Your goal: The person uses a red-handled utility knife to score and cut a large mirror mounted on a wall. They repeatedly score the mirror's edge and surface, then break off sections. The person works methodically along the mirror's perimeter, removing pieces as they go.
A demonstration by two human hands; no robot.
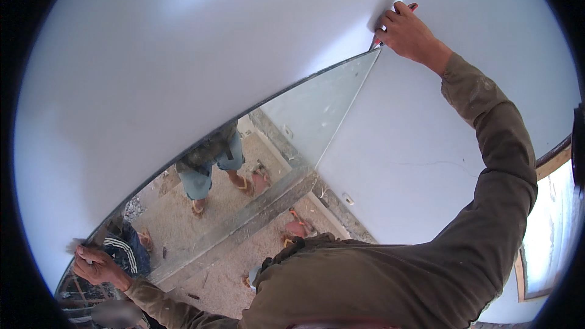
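A large mirror [338, 94] stands against the white wall, its dark top edge rising from lower left to a corner at upper right. At that corner my right hand [407, 31] is closed round a slim red-and-black tool [413, 7], pointed down at the edge. Whether it is a pen or a knife I cannot tell. Far to the left, my left hand [97, 267] rests at the mirror's top edge with its fingers bent together. What those fingers pinch, if anything, is hidden.
A side wall [402, 158] meets the mirror's right edge. On the floor [225, 268] lies a reddish object [298, 226] with an orange part. A person's blurred head [116, 314] is at lower left, near my left forearm. A bright window [551, 231] is at right.
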